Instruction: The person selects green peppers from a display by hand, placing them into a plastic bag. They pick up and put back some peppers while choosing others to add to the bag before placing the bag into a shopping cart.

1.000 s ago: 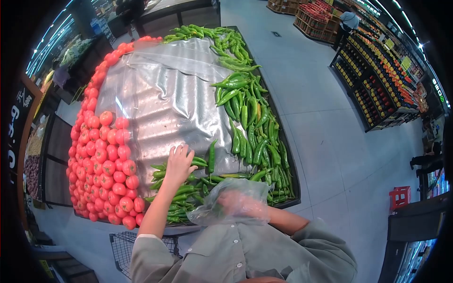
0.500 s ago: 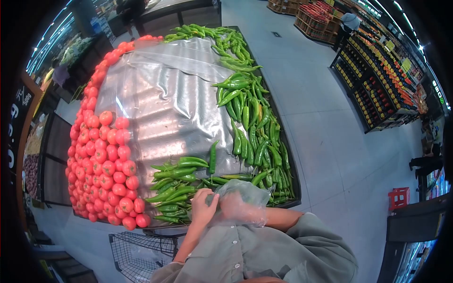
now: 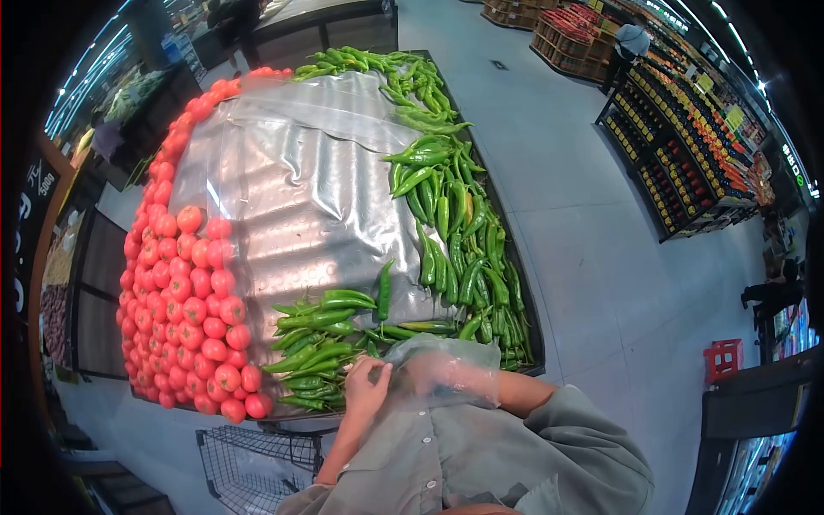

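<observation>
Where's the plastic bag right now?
Low centre in the head view, the bag covers the right hand beside the left hand, at the peppers' near edge.

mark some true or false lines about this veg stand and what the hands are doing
1. A plastic sheet lies between the tomatoes and the green peppers. True.
2. The right hand shows through a clear plastic bag. True.
3. The left hand rests on the tomatoes. False: it is at the bag's edge, next to the peppers.
4. The tomatoes lie to the right of the peppers. False: they lie to their left.
5. A wire cart stands by the left arm. True.
</observation>
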A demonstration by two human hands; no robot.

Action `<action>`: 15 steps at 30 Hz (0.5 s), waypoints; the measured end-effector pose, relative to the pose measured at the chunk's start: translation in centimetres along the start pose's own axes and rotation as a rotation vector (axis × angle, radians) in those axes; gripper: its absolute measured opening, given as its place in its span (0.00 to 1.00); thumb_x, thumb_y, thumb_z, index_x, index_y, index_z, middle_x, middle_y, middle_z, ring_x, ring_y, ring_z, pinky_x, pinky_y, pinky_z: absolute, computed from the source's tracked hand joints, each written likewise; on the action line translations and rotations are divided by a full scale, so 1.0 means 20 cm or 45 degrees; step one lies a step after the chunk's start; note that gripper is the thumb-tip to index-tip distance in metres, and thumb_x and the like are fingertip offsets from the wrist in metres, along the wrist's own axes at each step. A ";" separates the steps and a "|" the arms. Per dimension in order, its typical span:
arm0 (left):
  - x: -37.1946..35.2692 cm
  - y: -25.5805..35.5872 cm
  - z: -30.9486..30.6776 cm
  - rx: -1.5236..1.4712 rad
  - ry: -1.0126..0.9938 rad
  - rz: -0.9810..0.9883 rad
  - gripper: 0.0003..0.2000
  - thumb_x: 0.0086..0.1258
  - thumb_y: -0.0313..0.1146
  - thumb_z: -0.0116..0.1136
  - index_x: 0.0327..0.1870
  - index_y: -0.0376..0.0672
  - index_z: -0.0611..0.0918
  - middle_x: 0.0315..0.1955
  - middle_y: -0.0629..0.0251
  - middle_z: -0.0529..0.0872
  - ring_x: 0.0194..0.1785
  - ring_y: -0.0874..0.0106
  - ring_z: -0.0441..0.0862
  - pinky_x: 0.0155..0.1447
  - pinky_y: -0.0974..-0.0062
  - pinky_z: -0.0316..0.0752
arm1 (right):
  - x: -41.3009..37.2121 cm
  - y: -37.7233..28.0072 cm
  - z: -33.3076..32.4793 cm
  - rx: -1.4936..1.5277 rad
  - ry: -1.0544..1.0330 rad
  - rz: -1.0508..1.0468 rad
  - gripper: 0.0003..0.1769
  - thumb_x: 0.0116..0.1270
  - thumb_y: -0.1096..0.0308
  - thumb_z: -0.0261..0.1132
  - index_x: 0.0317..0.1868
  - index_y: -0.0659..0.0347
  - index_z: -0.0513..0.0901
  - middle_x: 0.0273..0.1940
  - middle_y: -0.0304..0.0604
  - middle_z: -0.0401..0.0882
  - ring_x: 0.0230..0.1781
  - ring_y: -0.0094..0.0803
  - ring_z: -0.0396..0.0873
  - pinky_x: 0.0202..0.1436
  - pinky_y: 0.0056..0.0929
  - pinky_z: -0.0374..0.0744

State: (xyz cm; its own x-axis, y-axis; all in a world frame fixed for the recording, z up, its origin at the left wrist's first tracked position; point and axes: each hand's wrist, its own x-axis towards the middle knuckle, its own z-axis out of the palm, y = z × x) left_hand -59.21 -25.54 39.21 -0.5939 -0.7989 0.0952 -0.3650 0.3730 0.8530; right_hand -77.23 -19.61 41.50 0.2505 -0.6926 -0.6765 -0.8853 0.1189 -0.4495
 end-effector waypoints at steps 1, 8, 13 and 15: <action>0.00 0.01 0.01 -0.016 -0.028 -0.005 0.06 0.66 0.28 0.69 0.37 0.35 0.84 0.33 0.58 0.86 0.37 0.65 0.83 0.45 0.71 0.78 | 0.00 0.01 0.02 0.006 0.001 0.004 0.28 0.55 0.49 0.72 0.53 0.56 0.88 0.49 0.54 0.88 0.51 0.50 0.86 0.55 0.47 0.82; 0.00 0.03 0.04 -0.038 -0.101 0.021 0.08 0.67 0.31 0.68 0.36 0.36 0.84 0.33 0.57 0.85 0.38 0.61 0.84 0.45 0.68 0.77 | 0.04 0.08 0.08 0.120 0.016 -0.099 0.25 0.55 0.50 0.71 0.50 0.56 0.88 0.45 0.52 0.89 0.46 0.47 0.87 0.49 0.46 0.82; -0.02 0.04 0.04 -0.050 -0.110 0.001 0.08 0.67 0.31 0.68 0.36 0.36 0.84 0.32 0.57 0.85 0.37 0.61 0.84 0.44 0.68 0.77 | -0.02 0.08 -0.01 0.231 -0.066 -0.158 0.31 0.53 0.48 0.72 0.54 0.57 0.86 0.47 0.52 0.88 0.46 0.47 0.86 0.50 0.44 0.81; -0.03 0.04 0.05 -0.052 -0.113 -0.001 0.07 0.67 0.30 0.68 0.36 0.35 0.84 0.32 0.56 0.85 0.37 0.61 0.84 0.44 0.68 0.77 | -0.01 0.11 -0.01 0.233 -0.121 -0.186 0.34 0.56 0.42 0.70 0.57 0.57 0.84 0.46 0.52 0.88 0.45 0.45 0.86 0.50 0.44 0.80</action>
State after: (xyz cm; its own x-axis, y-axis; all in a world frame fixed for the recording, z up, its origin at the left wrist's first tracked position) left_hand -59.85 -24.33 39.24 -0.6555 -0.7535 0.0499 -0.3375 0.3514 0.8733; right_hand -79.28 -19.35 40.75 0.4139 -0.6430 -0.6444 -0.7535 0.1551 -0.6389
